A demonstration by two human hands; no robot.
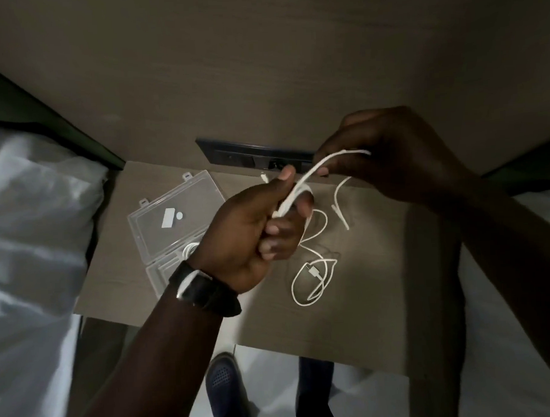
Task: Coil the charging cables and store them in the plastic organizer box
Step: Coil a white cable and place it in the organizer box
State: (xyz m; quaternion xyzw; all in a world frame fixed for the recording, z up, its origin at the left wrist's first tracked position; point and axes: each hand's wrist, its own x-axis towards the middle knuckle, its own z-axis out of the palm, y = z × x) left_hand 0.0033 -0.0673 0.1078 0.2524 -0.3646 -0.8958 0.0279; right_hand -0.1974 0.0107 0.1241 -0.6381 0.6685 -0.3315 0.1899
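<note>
A white charging cable (pixel 310 172) stretches between my two hands above the bedside table. My left hand (pixel 259 231), with a black watch on its wrist, is closed around one end. My right hand (pixel 388 153) pinches the cable farther along, up and to the right. The rest of that cable hangs down to the tabletop. A second white cable (pixel 313 279) lies in a loose loop on the table below my left hand. The clear plastic organizer box (pixel 170 222) sits open at the left of the table; a coiled white cable (pixel 188 248) shows inside it, partly hidden by my wrist.
The wooden bedside table (pixel 381 282) stands between two beds with white bedding (pixel 32 234). A dark socket panel (pixel 252 154) is set in the wall behind the table. My feet and a pale floor (pixel 268 382) show below the table's front edge.
</note>
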